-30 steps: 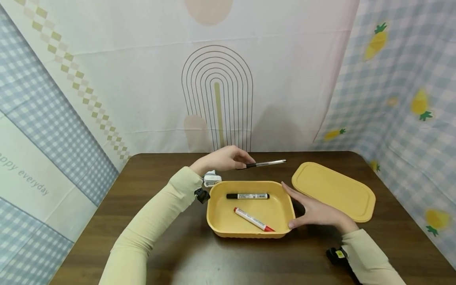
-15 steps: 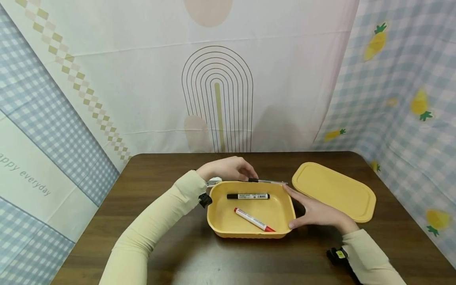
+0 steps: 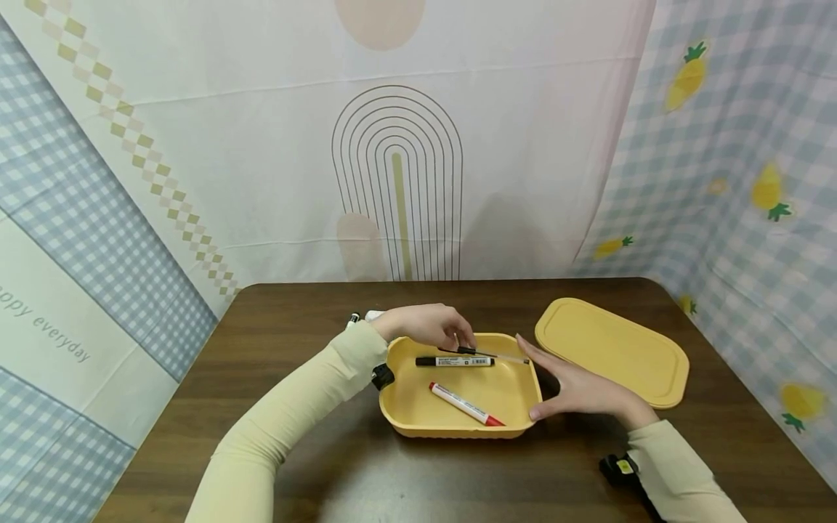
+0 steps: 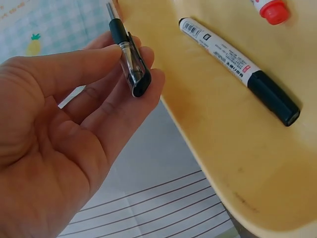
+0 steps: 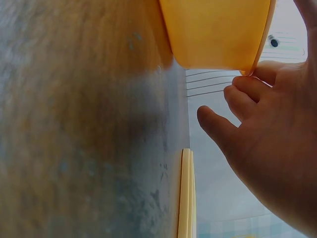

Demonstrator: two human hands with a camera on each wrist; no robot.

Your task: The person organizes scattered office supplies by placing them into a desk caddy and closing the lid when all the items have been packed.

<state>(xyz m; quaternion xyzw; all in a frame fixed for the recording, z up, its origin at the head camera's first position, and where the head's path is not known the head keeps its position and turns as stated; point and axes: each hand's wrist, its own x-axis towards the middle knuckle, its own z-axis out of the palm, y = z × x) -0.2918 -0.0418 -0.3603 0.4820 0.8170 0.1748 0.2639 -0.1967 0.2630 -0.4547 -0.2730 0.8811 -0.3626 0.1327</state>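
Note:
My left hand pinches a pen with a clear barrel, a black end and a clip between thumb and fingers. It holds the pen over the back part of a yellow plastic box, the shaft pointing right. Inside the box lie a black-capped marker and, nearer the front, a white marker with red ends. My right hand spans the box's right end, index finger at the back corner and thumb at the front one. In the right wrist view, fingertips meet the box's edge.
A yellow lid lies flat on the brown table, right of the box. Behind my left wrist a small white object is partly covered by the sleeve. Patterned cloth hangs behind the table.
My left hand has brought the pen down and toward me, from above the table behind the box to over its inside. My right hand stays at the box's end.

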